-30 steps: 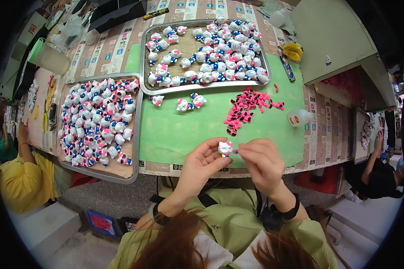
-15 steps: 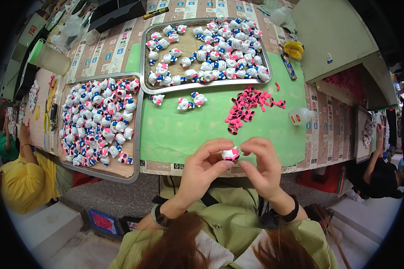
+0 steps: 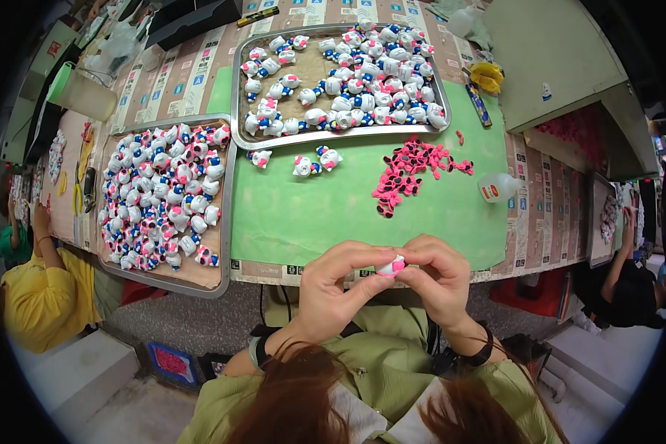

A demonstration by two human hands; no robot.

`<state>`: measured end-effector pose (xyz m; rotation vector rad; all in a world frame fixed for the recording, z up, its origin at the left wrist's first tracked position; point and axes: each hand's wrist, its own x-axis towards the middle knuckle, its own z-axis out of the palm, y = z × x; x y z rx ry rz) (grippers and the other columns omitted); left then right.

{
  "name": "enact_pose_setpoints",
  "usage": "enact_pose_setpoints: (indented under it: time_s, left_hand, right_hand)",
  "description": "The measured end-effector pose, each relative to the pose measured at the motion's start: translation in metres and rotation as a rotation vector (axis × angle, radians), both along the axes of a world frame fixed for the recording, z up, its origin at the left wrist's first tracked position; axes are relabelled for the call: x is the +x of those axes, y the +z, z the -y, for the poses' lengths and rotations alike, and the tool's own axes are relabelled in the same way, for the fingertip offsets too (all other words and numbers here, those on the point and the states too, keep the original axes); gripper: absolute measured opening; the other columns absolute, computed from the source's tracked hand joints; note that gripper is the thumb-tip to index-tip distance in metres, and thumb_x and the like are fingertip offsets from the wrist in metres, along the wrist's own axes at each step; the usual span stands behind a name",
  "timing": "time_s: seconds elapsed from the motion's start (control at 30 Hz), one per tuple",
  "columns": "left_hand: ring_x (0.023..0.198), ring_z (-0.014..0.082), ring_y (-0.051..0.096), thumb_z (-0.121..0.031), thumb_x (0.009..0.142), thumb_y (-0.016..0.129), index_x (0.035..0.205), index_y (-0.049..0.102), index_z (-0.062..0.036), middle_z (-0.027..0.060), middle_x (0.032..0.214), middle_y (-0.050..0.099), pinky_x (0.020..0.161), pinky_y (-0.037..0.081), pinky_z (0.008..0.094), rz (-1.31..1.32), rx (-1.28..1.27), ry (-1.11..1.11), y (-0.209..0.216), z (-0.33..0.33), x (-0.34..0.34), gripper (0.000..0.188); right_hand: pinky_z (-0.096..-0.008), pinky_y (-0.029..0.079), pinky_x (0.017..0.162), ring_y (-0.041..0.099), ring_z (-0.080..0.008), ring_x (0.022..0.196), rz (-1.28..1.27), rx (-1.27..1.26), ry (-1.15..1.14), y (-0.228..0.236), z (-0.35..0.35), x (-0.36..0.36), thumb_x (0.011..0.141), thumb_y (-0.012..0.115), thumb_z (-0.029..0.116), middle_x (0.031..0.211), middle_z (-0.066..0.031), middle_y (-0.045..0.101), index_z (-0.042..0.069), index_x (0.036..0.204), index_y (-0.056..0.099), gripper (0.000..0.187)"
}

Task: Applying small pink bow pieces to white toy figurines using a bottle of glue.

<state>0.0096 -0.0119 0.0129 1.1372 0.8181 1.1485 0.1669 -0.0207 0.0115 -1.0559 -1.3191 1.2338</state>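
Observation:
Between my fingertips is a small white cat figurine (image 3: 390, 266) with a pink part on it, just in front of the table's near edge. My left hand (image 3: 340, 280) pinches it from one side, and my right hand (image 3: 438, 275) presses on it from the other. Beyond my hands, a loose pile of pink pieces with black spots (image 3: 407, 172) lies on the green mat (image 3: 296, 218). Left of that pile, several finished-looking figurines (image 3: 303, 166) in white, blue and pink lie on the mat below the far tray.
One metal tray (image 3: 339, 139) full of figurines stands at the back, another (image 3: 228, 214) at the left. A clear bottle (image 3: 499, 188) and a dark tube (image 3: 478, 106) are on the right, near a grey-green cabinet (image 3: 562, 59). People in yellow (image 3: 48, 296) and black (image 3: 629, 288) sit on either side.
My right fingers have closed in from apart onto the figurine, which has turned and shifted slightly right and toward me. The left hand keeps its pinch.

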Motion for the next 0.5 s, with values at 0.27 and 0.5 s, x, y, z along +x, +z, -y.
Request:
enact_pose_setpoints:
  time_s: [0.27, 0.5]
  left_hand:
    - [0.085, 0.0184, 0.055, 0.008, 0.07, 0.059, 0.093, 0.058, 0.0033, 0.0143, 0.091, 0.057, 0.076, 0.042, 0.0275, -0.096, 0.027, -0.033, 0.0065, -0.0016, -0.0011, 0.023]
    - [0.084, 0.0175, 0.055, 0.008, 0.069, 0.059, 0.092, 0.059, 0.0035, 0.0139, 0.089, 0.057, 0.075, 0.042, 0.0263, -0.098, 0.027, -0.032, 0.0078, -0.0026, -0.0006, 0.023]
  right_hand:
    - [-0.0223, 0.04, 0.059, 0.052, -0.0132, 0.07, -0.17, -0.074, -0.013, -0.0055, 0.0032, -0.0005, 0.071, 0.059, -0.004, 0.079, -0.0107, 0.056, -0.006, 0.086, 0.058, 0.015]
    - [-0.0221, 0.04, 0.061, 0.052, -0.013, 0.072, -0.18, -0.105, -0.012, -0.0068, 0.0039, 0.0005, 0.072, 0.059, -0.004, 0.08, -0.0105, 0.056, -0.006, 0.085, 0.058, 0.014]
